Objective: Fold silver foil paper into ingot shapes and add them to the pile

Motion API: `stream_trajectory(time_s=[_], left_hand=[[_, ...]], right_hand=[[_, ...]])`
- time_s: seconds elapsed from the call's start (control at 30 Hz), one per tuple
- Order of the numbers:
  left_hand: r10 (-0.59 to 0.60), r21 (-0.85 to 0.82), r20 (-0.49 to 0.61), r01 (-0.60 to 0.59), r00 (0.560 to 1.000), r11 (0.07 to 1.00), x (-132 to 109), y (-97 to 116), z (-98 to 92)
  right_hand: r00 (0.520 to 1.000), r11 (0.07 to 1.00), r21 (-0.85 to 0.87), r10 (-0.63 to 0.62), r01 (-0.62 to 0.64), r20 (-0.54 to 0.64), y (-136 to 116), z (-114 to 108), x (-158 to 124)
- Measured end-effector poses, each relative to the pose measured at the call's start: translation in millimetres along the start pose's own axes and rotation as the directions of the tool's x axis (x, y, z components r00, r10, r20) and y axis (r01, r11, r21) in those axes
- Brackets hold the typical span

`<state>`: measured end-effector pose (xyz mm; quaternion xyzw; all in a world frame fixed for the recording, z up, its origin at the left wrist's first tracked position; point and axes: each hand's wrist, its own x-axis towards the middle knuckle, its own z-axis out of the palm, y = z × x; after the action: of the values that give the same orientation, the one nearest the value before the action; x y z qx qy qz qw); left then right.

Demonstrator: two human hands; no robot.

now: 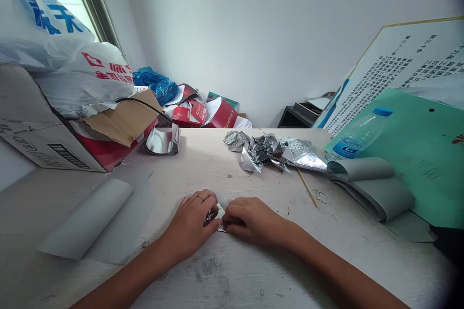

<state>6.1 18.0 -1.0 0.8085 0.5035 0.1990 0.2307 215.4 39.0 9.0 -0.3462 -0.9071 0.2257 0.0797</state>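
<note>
At the middle of the table, a small folded piece of silver foil paper point(220, 211) lies between my two hands. My left hand point(192, 222), with a ring on one finger, is closed on its left side, the thumb at the near edge. The fingers of my right hand point(253, 217) pinch its right side. Much of the piece is hidden under my fingers. Farther back lies a pile of folded silver foil shapes point(263, 149), beside a stack of foil sheets point(304, 153).
A wooden stick point(308, 188) and white rings point(321, 196) lie right of centre. At right are a grey bent sheet stack point(384, 188), a plastic bottle point(357, 135) and a green board point(420, 154). Leftward are a curled grey sheet point(90, 217), a silver roll point(161, 141) and a cardboard box point(47, 140).
</note>
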Motion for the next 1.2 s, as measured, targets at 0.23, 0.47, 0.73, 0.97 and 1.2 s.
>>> stream_trajectory(time_s=[0.23, 0.47, 0.73, 0.97, 1.2], left_hand=[[-0.003, 0.056, -0.058, 0.006, 0.998, 0.998, 3, -1, 6.3], [0.002, 0.069, -0.071, 0.003, 0.997, 0.998, 4, -3, 8.6], [-0.014, 0.088, -0.067, 0.02, 0.998, 0.996, 4, 2, 8.2], [0.003, 0.107, -0.075, 0.006, 0.997, 0.994, 4, -1, 11.1], [0.009, 0.1, -0.083, 0.0, 0.996, 0.995, 4, -1, 10.3]], right_hand=[[0.999, 0.999, 0.009, 0.039, -0.039, -0.025, -1, 0, 0], [0.999, 0.998, -0.048, 0.029, -0.031, -0.042, -2, 5, -1], [0.99, 0.91, -0.412, -0.088, 0.036, -0.108, -11, 22, 0], [0.983, 0.914, -0.403, -0.038, -0.039, -0.182, -12, 27, 4], [0.984, 0.935, -0.314, 0.134, -0.164, -0.114, -16, 16, 0]])
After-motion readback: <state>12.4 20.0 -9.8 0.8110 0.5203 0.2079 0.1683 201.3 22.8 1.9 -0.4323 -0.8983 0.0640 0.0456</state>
